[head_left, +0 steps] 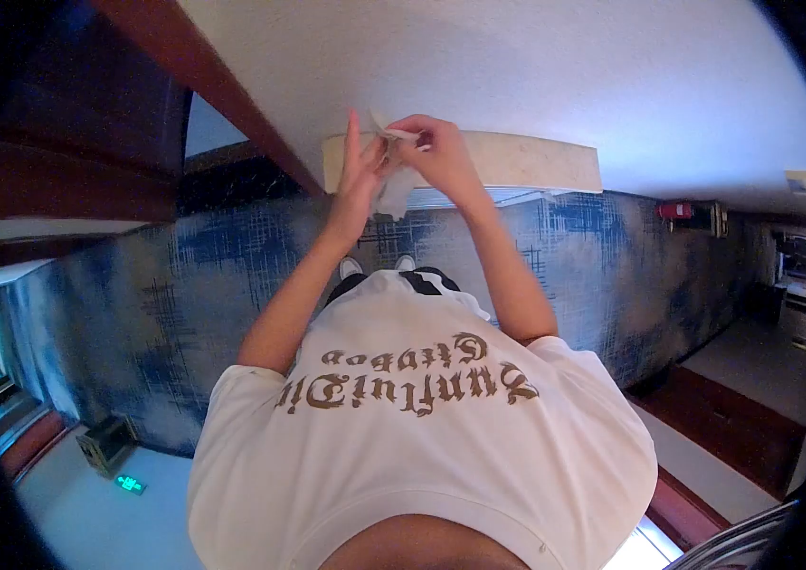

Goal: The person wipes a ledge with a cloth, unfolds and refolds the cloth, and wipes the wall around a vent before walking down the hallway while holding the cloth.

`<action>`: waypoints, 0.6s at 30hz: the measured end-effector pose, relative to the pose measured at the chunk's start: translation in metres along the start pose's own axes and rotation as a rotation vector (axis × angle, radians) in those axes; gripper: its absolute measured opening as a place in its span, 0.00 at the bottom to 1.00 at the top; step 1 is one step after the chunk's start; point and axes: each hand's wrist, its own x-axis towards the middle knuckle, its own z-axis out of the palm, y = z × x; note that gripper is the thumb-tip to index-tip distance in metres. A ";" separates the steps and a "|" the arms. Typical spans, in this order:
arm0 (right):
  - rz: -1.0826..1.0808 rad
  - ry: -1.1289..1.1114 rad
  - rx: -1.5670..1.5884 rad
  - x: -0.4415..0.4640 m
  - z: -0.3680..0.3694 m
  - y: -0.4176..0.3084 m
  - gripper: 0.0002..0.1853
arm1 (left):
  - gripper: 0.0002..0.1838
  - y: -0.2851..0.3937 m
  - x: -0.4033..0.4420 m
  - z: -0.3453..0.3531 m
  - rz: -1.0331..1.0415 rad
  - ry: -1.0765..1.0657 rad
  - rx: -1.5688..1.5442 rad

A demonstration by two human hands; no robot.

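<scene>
A thin, pale, crumpled sheet [391, 195] hangs between my two hands, over the stone-topped ledge; whether it is tissue, cloth or plastic I cannot tell. My right hand [436, 157] pinches its upper part between thumb and fingers. On the other side, my left hand [360, 176] has one finger stretched upward, while its other fingers close around the sheet's edge. Part of the sheet sticks up above the fingers. Both hands are close together, and the fingertips partly hide each other.
The beige ledge [526, 163] juts from the white wall [536, 66] in front of me. Blue-grey patterned carpet [232, 285] runs left and right. A dark red door frame [222, 76] stands at left. A red object [675, 211] sits by the wall at right.
</scene>
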 end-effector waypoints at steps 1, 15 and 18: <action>-0.066 -0.002 -0.016 0.000 -0.007 0.000 0.13 | 0.50 -0.004 0.001 -0.013 0.001 0.002 0.000; -0.158 -0.191 0.178 0.008 -0.068 -0.037 0.15 | 0.11 0.036 0.049 -0.031 0.147 -0.049 0.653; -0.208 -0.170 0.096 0.006 -0.068 -0.043 0.15 | 0.11 0.053 0.053 -0.017 0.033 0.016 0.786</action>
